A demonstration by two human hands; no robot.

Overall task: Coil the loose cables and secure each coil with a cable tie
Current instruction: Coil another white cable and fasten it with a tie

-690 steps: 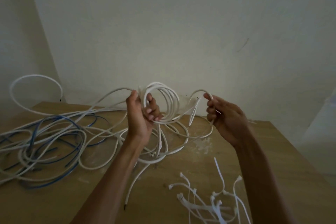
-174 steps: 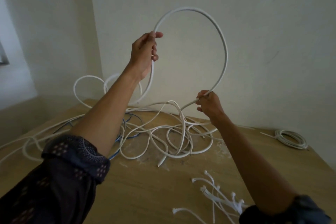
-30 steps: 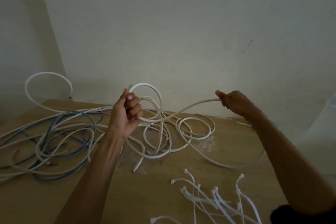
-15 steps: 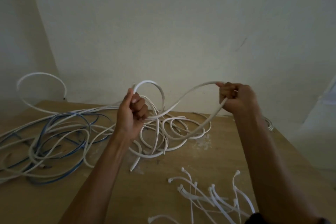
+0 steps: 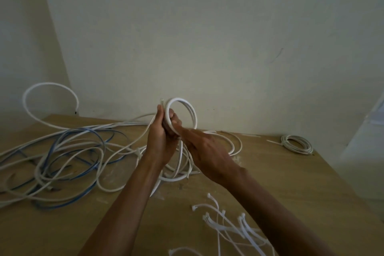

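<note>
**Coil held at centre, both hands on it**

1. Left hand (image 5: pixel 161 141): raised above the table (image 5: pixel 291 183), fingers curled round a white coil (image 5: pixel 193 114) of a few turns. The coil stands upright above the fist, and one cut end sticks up just beside the thumb.
2. Right hand (image 5: pixel 205 151): fingers reach to the coil's lower edge, against the left hand. The back of the hand hides the fingertips, so it cannot be told whether they pinch the coil.
3. Cable (image 5: pixel 241 146): the uncoiled part drops from the hands into loose loops on the table below.
4. Pile (image 5: pixel 52 174): white and blue cables lie tangled on the table's left side.
5. Ties (image 5: pixel 228 226): scattered white, near edge, right of the forearms.
6. Second coil (image 5: pixel 297 144): small, flat on the far right corner.
</note>
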